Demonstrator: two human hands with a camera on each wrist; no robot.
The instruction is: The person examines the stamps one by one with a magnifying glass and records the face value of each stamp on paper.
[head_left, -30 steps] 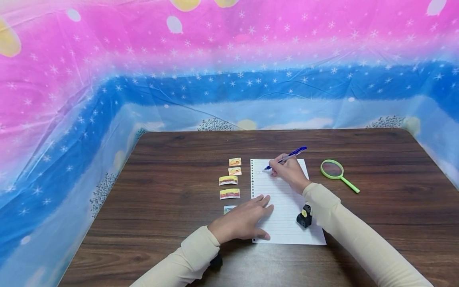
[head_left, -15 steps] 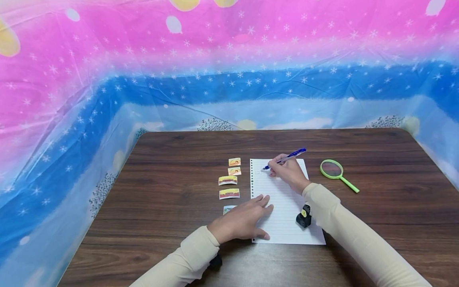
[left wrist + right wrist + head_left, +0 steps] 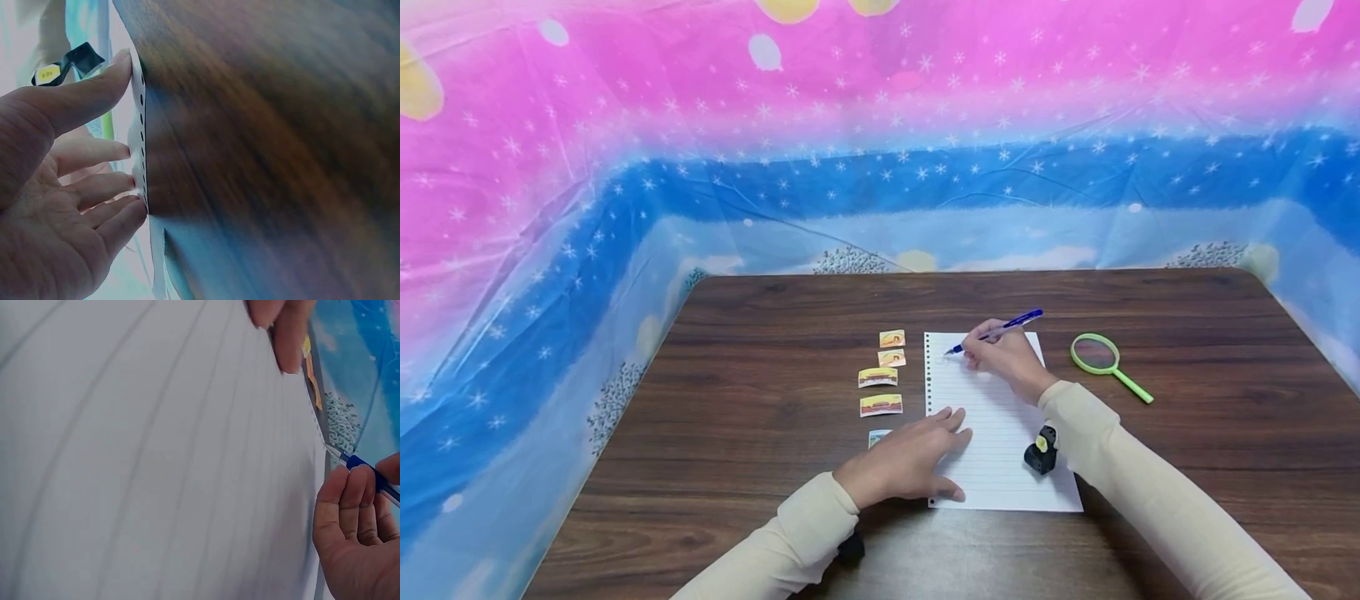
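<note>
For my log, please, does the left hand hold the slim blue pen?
No, the right hand grips the pen over the white lined paper.

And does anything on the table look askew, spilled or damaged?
Only slightly odd: the two yellow-and-red picture cards, left of the lined paper, have bowed edges, as if curling. Nothing looks spilled.

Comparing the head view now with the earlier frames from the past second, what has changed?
The pen tip has shifted slightly left, toward the punched edge of the paper, while the right hand's wrist has edged slightly right. Nothing was picked up or released. The left hand on the paper, the cards and the magnifying glass stayed put.
</note>
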